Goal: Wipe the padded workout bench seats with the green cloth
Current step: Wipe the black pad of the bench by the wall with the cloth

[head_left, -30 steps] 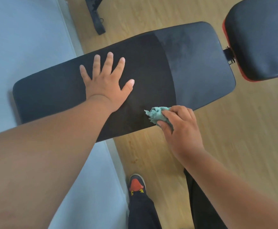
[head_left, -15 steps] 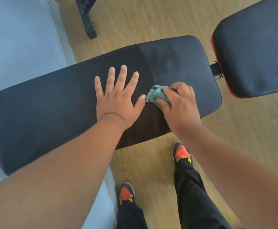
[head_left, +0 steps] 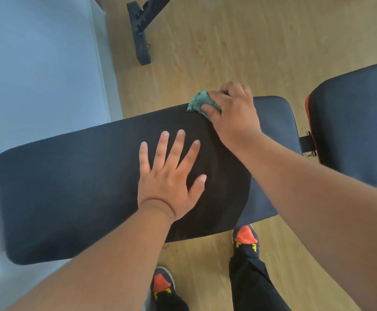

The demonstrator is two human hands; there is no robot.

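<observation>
1. The right hand (head_left: pixel 232 113) grips a crumpled green cloth (head_left: pixel 198 103), fingers curled over it and thumb pressed against its near side, so that only a bunched corner of the fabric sticks out to the left of the knuckles.
2. The cloth lies at the far edge of the long black padded bench seat (head_left: pixel 75 185), touching the pad where its darker middle part meets the greyer right end.
3. The left hand (head_left: pixel 171 173) lies flat on the same pad, palm down, fingers straight and spread wide, thumb out to the right; it holds nothing.
4. The two hands are near each other but apart, the left one nearer the person and about mid-pad, the right one farther away and to the right.
5. Both bare forearms reach in from the lower edge, the right one crossing over the pad's right end.
6. The pad runs slantwise, its left end over a pale blue floor mat (head_left: pixel 37 75), its right end over light wooden flooring (head_left: pixel 216 46).
7. To the right, a second black padded seat with red edging (head_left: pixel 358 122) stands just beside the first, joined by a small metal bracket (head_left: pixel 307 143).
8. Beyond the bench a black metal frame leg (head_left: pixel 141 39) rests on the wood.
9. Below the pad stand two dark shoes with orange toes (head_left: pixel 245 237), under black trouser legs (head_left: pixel 252 281).
</observation>
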